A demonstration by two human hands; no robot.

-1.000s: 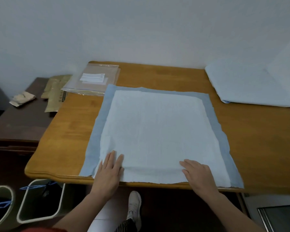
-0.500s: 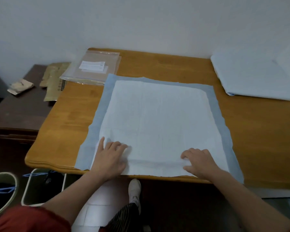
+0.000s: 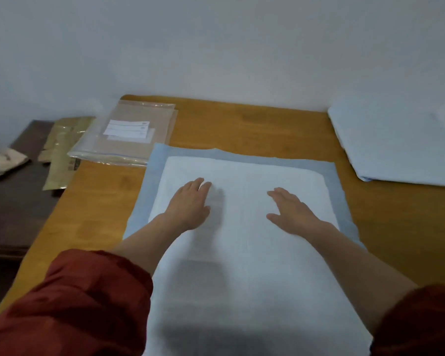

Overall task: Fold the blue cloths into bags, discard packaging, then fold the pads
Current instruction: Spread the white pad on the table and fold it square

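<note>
A large pad (image 3: 244, 176), white in the middle with a blue border, lies spread flat on the wooden table (image 3: 254, 124). My left hand (image 3: 190, 204) rests flat on its white area, left of the middle, fingers straight and pointing away from me. My right hand (image 3: 290, 209) lies flat on the pad to the right, fingers straight and the thumb spread. Neither hand holds anything. Both hands are far out over the pad, near its far edge. A folded pale blue cloth stack (image 3: 396, 140) sits at the table's far right.
Clear plastic bags with white labels (image 3: 129, 132) lie at the table's far left corner. Brownish packaging (image 3: 62, 150) hangs across onto a dark side table (image 3: 13, 206), where a crumpled wrapper (image 3: 3, 160) lies. A wall stands right behind the table.
Both hands left the pad's near edge and slid forward across it toward the far edge. The left hand's fingers, curled half a second ago, are straight. The view leaned forward.
</note>
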